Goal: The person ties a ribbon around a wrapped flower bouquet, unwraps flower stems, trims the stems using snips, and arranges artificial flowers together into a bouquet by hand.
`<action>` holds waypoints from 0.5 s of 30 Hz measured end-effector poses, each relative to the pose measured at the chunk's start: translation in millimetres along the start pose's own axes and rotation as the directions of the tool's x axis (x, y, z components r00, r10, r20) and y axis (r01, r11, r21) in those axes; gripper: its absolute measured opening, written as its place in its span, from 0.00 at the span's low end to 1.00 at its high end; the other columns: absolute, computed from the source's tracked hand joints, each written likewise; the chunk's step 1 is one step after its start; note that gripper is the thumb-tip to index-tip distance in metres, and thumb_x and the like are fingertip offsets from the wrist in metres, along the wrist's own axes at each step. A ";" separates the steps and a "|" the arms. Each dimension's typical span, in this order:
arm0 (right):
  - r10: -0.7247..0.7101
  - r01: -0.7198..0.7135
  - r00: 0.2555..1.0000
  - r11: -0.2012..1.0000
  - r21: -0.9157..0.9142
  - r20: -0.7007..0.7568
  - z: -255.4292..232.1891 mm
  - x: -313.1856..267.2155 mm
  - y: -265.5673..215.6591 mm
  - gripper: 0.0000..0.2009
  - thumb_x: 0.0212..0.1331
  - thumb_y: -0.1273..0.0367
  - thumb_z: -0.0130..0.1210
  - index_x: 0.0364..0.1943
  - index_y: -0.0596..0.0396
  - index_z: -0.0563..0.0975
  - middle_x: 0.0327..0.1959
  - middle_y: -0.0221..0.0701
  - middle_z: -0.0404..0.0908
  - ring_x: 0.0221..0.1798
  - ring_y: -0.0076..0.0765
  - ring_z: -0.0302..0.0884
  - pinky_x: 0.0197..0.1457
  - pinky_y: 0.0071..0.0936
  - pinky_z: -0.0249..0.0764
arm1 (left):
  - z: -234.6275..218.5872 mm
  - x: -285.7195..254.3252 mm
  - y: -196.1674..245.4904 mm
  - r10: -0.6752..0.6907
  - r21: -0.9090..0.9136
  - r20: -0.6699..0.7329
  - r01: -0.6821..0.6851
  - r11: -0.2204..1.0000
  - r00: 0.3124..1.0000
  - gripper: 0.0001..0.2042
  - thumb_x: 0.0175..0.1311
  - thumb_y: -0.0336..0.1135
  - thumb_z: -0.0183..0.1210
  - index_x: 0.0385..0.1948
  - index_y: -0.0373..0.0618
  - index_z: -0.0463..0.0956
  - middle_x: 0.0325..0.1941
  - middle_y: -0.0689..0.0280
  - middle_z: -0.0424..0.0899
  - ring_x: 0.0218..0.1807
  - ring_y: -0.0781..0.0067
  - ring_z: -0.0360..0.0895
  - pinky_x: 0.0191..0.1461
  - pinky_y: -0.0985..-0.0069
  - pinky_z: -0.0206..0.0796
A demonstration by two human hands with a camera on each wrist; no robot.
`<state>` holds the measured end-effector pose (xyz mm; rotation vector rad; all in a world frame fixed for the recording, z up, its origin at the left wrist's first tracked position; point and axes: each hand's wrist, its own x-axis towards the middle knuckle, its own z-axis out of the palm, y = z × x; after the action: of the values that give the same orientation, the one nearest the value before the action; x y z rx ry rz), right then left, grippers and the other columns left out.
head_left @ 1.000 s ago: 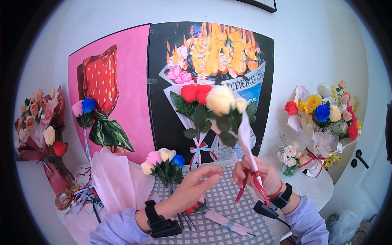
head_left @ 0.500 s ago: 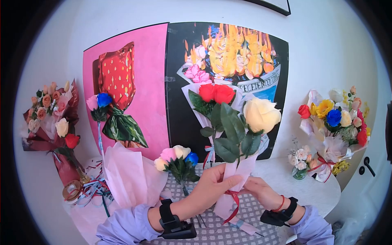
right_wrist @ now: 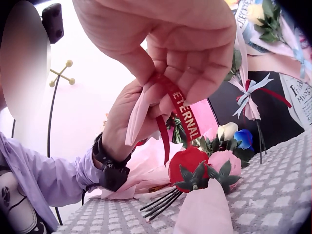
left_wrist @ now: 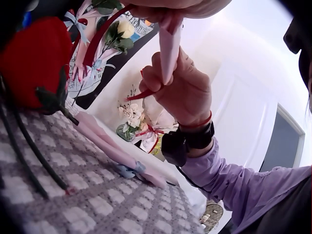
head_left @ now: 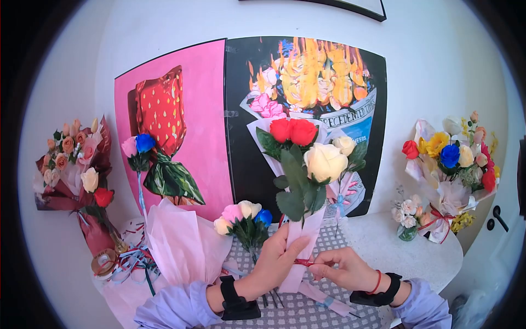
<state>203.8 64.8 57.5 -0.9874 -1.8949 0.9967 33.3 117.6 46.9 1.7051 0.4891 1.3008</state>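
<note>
A cream rose (head_left: 325, 162) with large green leaves (head_left: 296, 189) stands upright, its stem wrapped in pale pink paper (head_left: 308, 234). My left hand (head_left: 274, 264) grips the wrap, thumb across its front. On the right side of the wrap, my right hand (head_left: 344, 268) pinches a red ribbon (head_left: 303, 262) that crosses the paper. Gold letters show on the ribbon (right_wrist: 186, 117) in the right wrist view, where it hangs below the fingers. The left wrist view shows the wrap's folded lower end (left_wrist: 168, 56) beside my right hand (left_wrist: 184, 92). Whether the ribbon is knotted, I cannot tell.
Below the hands, a small pink wrapped stem (head_left: 327, 300) lies on the grey patterned cloth (head_left: 304, 312). Mixed roses (head_left: 244, 215) and pink paper (head_left: 178, 241) are at the left, near tangled ribbons (head_left: 137, 264). A bouquet (head_left: 446, 181) stands at the right.
My left hand, earlier raised and empty, has come round the wrap. My right hand has moved from holding the wrap to the ribbon. The rose has come down from its earlier raised position.
</note>
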 end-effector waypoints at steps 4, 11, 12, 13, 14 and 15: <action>0.017 -0.017 0.999 1.000 0.004 0.029 -4.8 1.7 0.4 0.08 0.57 0.68 0.53 0.28 0.60 0.76 0.20 0.23 0.74 0.24 0.11 0.65 0.27 0.14 0.64 | 1.2 -0.9 5.1 -0.001 -0.089 0.007 0.002 0.996 1.000 0.12 0.62 0.32 0.48 0.45 0.37 0.66 0.38 0.67 0.76 0.35 0.83 0.70 0.39 0.83 0.64; 0.034 -0.025 0.999 0.980 0.198 -0.038 5.2 1.4 -2.9 0.08 0.56 0.68 0.54 0.29 0.60 0.77 0.19 0.21 0.73 0.21 0.11 0.64 0.22 0.13 0.60 | 8.0 -6.2 7.9 0.016 -0.050 0.053 -0.014 0.999 0.998 0.14 0.62 0.32 0.49 0.48 0.37 0.64 0.38 0.67 0.75 0.38 0.84 0.70 0.40 0.83 0.64; 0.098 -0.085 0.994 0.973 0.214 -0.051 5.9 0.6 -3.2 0.08 0.55 0.68 0.54 0.29 0.60 0.77 0.18 0.20 0.72 0.20 0.10 0.62 0.21 0.13 0.58 | 10.1 -6.3 7.9 0.019 -0.043 0.060 -0.016 0.999 0.998 0.15 0.62 0.32 0.49 0.48 0.38 0.63 0.39 0.67 0.75 0.38 0.84 0.70 0.40 0.83 0.64; 0.095 -0.081 0.994 0.974 0.212 -0.056 5.6 0.0 -3.0 0.08 0.55 0.68 0.54 0.29 0.60 0.77 0.18 0.20 0.72 0.20 0.10 0.62 0.21 0.13 0.58 | 10.9 -6.2 9.4 0.023 -0.043 0.064 -0.020 0.999 0.998 0.15 0.62 0.32 0.49 0.48 0.38 0.63 0.39 0.67 0.75 0.38 0.84 0.70 0.40 0.83 0.64; 0.056 -0.038 0.994 0.982 0.185 -0.093 4.8 -0.5 -2.4 0.08 0.55 0.69 0.55 0.29 0.61 0.77 0.18 0.20 0.71 0.20 0.10 0.60 0.21 0.13 0.57 | 11.1 -6.3 11.5 0.015 -0.055 0.067 -0.011 0.998 0.998 0.15 0.61 0.32 0.51 0.48 0.38 0.65 0.37 0.68 0.75 0.36 0.85 0.70 0.38 0.84 0.64; 0.016 0.005 0.991 0.988 0.157 -0.129 3.5 -1.0 -2.0 0.07 0.55 0.69 0.55 0.29 0.61 0.77 0.17 0.20 0.70 0.20 0.10 0.58 0.20 0.14 0.55 | 10.9 -6.3 12.9 0.006 -0.067 0.070 -0.001 0.998 0.998 0.15 0.60 0.31 0.52 0.47 0.38 0.66 0.35 0.69 0.76 0.35 0.86 0.70 0.37 0.85 0.64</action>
<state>200.6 62.2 57.6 -0.9422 -1.6803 1.0424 38.2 101.7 53.8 1.6902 0.3979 1.2417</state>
